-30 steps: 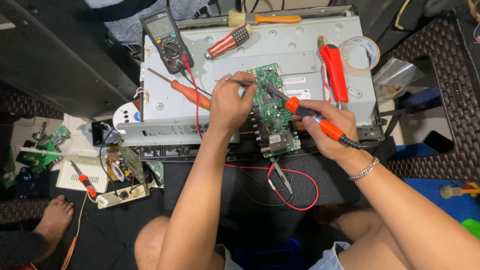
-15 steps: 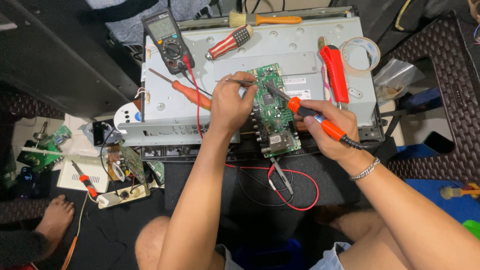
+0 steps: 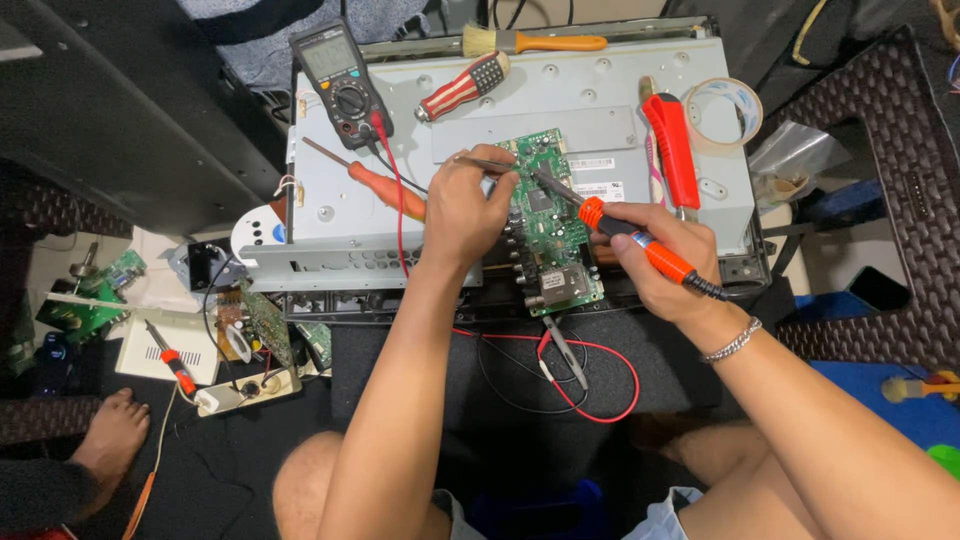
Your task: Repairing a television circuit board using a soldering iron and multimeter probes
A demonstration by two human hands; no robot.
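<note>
A green circuit board (image 3: pixel 549 225) lies on a grey metal chassis (image 3: pixel 600 110). My left hand (image 3: pixel 465 205) pinches thin metal tweezers (image 3: pixel 488 164) and rests on the board's left edge, the tips at the board's upper part. My right hand (image 3: pixel 660 265) grips an orange-handled soldering iron (image 3: pixel 630 238), whose dark tip (image 3: pixel 545 182) points up-left onto the upper middle of the board, close to the tweezers.
On the chassis lie a multimeter (image 3: pixel 338 82) with a red lead, an orange screwdriver (image 3: pixel 385 188), a red-and-white striped screwdriver (image 3: pixel 465 85), a brush (image 3: pixel 535 41), a red tool (image 3: pixel 672 148) and a tape roll (image 3: pixel 728 112). Red and black wires (image 3: pixel 590 380) loop below. Boards and parts (image 3: pixel 200 330) clutter the left floor.
My left hand shifted slightly, bringing the tweezers across to the board's upper part. The soldering iron tip stays on the board, almost unmoved.
</note>
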